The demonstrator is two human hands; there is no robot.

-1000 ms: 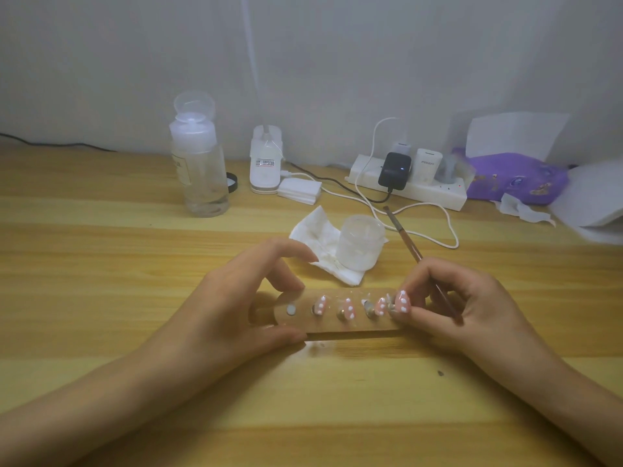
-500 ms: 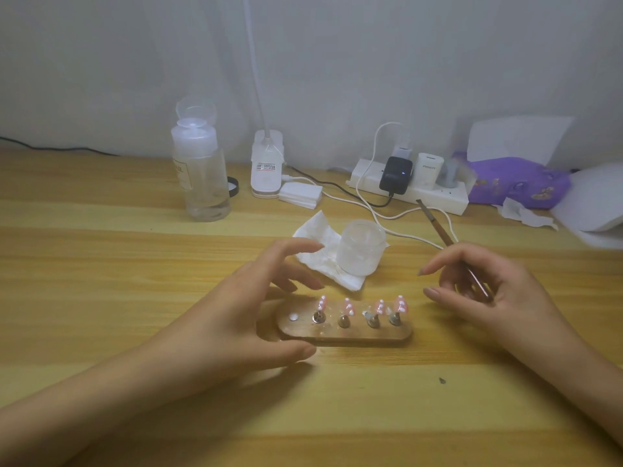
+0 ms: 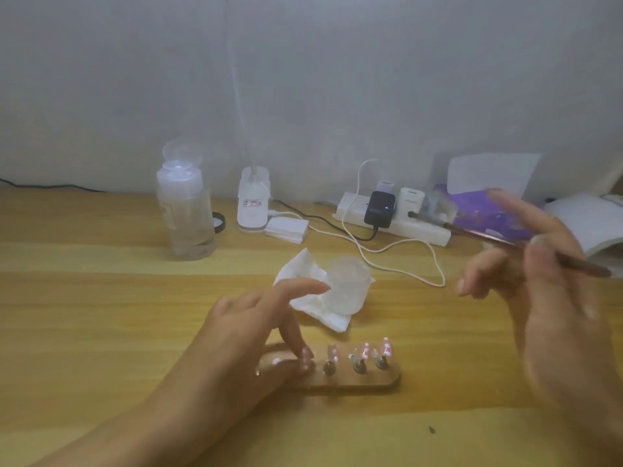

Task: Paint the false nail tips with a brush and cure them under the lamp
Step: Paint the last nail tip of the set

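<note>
**Q:** Item and location?
**A:** False nail tips [image 3: 364, 350], four counted. They are pink with white dots. Each is mounted upright on a small metal peg, in a row along a wooden holder [image 3: 357, 383] lying flat on the table.

**Q:** How are they to be handled?
**A:** They are judged very light, thin and stiff, and easily knocked off their pegs. The paint may be uncured, so the painted faces are best left untouched. A tip is best taken by its edges or its peg. Otherwise the holder is to be gripped at its ends.

**Q:** Hands?
**A:** The left hand [image 3: 256, 335] is laid over the holder's left end. The leftmost tip appears pinched between thumb and a bent finger, though blur is noted; the forefinger is stretched free. The right hand [image 3: 539, 298] is raised well right of the holder. The brush [image 3: 472, 231] is clamped between its thumb and fingers, and the other fingers are spread.

**Q:** Surroundings?
**A:** A frosted cup [image 3: 344, 286] on a tissue [image 3: 293, 269] is listed just behind the holder. Farther behind it are a clear bottle [image 3: 185, 210], a white stalked device [image 3: 253, 203] that is possibly the lamp, and a power strip [image 3: 404, 227].
</note>
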